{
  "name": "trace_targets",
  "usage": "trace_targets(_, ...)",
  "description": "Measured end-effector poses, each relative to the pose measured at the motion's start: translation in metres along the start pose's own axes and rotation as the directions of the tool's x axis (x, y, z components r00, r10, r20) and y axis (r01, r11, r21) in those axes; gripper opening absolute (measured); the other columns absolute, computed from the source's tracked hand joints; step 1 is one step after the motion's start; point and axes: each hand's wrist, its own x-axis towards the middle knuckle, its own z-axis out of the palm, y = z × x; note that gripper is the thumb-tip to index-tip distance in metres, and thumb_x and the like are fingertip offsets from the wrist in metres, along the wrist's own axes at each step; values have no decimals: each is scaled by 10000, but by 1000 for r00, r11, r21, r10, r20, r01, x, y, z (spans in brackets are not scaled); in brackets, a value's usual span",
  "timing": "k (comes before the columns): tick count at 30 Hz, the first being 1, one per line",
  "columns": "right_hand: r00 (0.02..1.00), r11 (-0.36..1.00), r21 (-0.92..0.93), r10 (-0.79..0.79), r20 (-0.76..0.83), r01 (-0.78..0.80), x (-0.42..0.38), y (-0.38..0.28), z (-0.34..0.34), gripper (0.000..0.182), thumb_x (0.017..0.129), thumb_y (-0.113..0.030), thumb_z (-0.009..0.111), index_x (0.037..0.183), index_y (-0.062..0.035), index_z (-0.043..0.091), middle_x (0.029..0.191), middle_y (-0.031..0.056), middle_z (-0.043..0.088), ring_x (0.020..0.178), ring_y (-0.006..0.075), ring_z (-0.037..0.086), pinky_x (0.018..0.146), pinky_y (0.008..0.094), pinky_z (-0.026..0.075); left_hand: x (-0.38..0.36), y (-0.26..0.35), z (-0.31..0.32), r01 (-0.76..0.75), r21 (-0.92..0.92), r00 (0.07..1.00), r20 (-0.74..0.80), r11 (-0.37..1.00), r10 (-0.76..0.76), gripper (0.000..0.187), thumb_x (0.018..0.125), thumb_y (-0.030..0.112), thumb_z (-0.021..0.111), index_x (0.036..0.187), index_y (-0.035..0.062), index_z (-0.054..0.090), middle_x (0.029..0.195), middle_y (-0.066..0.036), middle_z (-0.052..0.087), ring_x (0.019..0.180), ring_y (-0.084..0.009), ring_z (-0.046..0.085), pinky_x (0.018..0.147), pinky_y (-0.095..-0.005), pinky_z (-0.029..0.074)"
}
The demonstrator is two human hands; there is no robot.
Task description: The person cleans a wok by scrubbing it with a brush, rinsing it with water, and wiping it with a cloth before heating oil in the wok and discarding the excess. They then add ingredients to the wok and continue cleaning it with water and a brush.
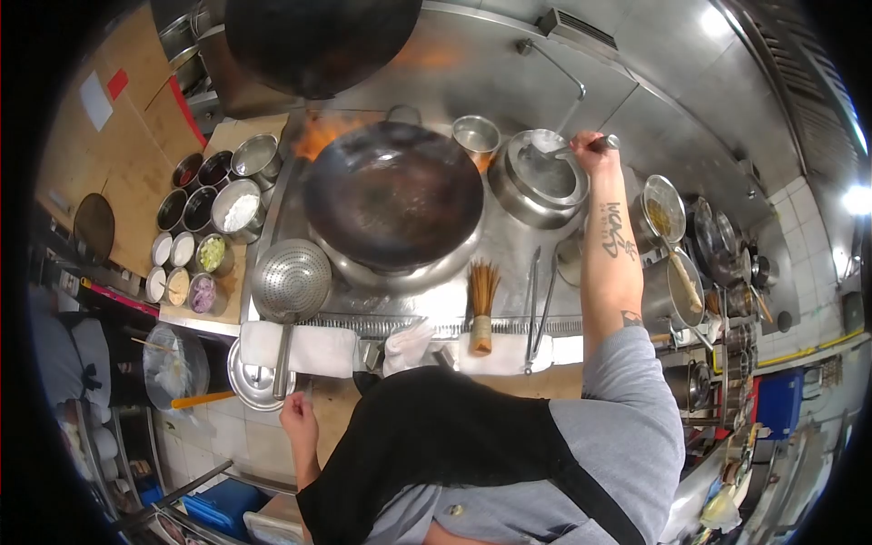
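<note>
Reaching far forward on the right, my right hand (595, 152) is closed around the handle of a ladle (548, 142), whose bowl is over a round metal pot (548, 173). My left hand (298, 416) hangs low on the left with its fingers curled; whether it holds anything is too small to tell. It is close to the handle end of a perforated strainer (292, 279). In the middle a large dark wok (393, 193) rests on the burner, with flames behind its left rim.
Several containers of ingredients (240, 211) stand at the left. A bamboo brush (482, 309) and long tongs (542, 309) lie along the front of the steel stove. Pots and strainers (673, 292) line the right side. A second wok (322, 41) is at the back.
</note>
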Motion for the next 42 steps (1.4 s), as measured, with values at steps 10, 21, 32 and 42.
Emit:
trace_targets(10,979,980,48,196,-61,-193,-9,-1,-1,181,781,-44,480,608,-42,426,578,65,466,499,172,494,439,256,473,-20,-18,15,205,-140,968,175,969,-179,97,916,-5,521,990,-23,582,672,-11,546,591,-75,518,542,-225,420)
trace_targets(21,984,985,17,172,54,-174,-39,13,-1,152,740,-6,475,601,-45,427,560,66,455,491,166,477,458,263,492,-36,-92,-17,473,-122,880,114,873,-461,85,926,33,516,991,-4,558,704,-51,565,565,-133,561,502,-261,461)
trace_targets(32,894,893,36,449,0,-448,-142,56,32,204,900,12,394,1067,108,327,645,33,471,490,150,493,465,263,504,-96,-190,-53,649,120,705,278,751,-653,152,884,121,561,923,-25,574,727,-123,587,526,-220,572,467,-349,483)
trace_targets(42,748,777,-61,621,234,-627,-264,183,65,459,946,-30,357,1228,294,196,709,34,439,582,150,543,501,272,519,-53,-154,-28,820,-87,571,187,566,-799,192,876,171,588,1003,30,616,802,-83,636,630,-195,630,546,-331,504)
